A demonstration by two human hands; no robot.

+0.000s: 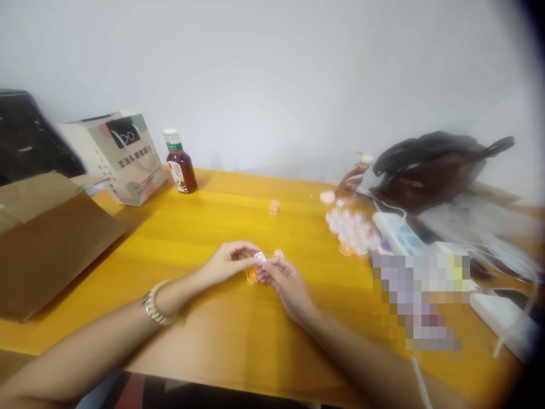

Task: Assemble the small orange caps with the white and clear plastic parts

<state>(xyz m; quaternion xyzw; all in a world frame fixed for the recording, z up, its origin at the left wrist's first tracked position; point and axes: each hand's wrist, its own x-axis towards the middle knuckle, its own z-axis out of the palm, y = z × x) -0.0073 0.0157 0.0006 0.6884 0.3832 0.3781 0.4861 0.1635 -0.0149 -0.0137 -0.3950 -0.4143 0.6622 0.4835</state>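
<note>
My left hand (230, 262), with a beaded bracelet (156, 304) at its wrist, is closed in a pinch on a small white piece with a dark pattern (260, 258). From the other side, the fingers of my right hand (290, 287) pinch the same piece. Under the fingertips lies a small round orange thing (252, 276), partly covered by my right hand. Just beyond my right hand sits a second white patterned piece (278, 253). Blur hides what the pieces are made of.
Farther back on the yellow table (213, 216) is a small pale piece (275, 207). A brown box (55, 244), a paper bag (128, 162) and a bottle (182, 167) stand left. To the right are pale round things (349, 228), another bottle (355, 177), a dark bag (443, 170) and cables.
</note>
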